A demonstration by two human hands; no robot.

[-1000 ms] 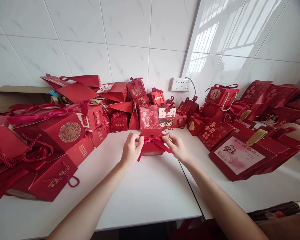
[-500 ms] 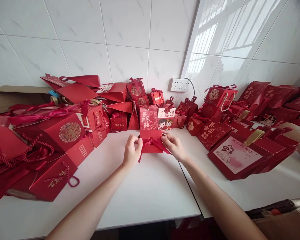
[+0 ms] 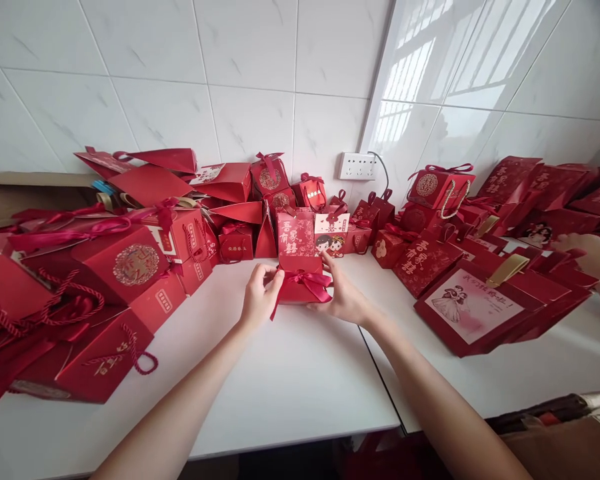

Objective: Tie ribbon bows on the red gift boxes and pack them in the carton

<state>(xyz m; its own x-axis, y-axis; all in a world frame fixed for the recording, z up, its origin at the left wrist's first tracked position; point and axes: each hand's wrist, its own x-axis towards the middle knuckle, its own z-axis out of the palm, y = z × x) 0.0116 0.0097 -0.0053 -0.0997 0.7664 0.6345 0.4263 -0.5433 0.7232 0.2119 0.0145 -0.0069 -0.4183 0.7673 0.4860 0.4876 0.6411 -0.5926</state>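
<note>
A small red gift box [image 3: 300, 292] with a ribbon bow [image 3: 307, 280] across its front stands on the white table in front of me. My left hand [image 3: 261, 293] is closed at the box's left edge, thumb and curled fingers against it; one ribbon tail hangs just beside the thumb. On the opposite side, my right hand [image 3: 347, 297] grips the box with fingers spread from its upper right edge to its lower right corner. Directly behind the box stand a red patterned box [image 3: 296, 233] and a bag with a cartoon couple [image 3: 331, 237].
Red gift boxes [image 3: 135, 263] with cords and ribbons are piled at the left. More bags, one with a wedding-couple print [image 3: 467, 310], stand to the right. A power strip [image 3: 357, 166] is on the tiled wall. Another person's hand [image 3: 585, 250] shows at the far right.
My right hand has let go of the ribbon loop and moved down around the box's right side, fingers wider. The bow's right loop now hangs free. My left hand has shifted slightly left.
</note>
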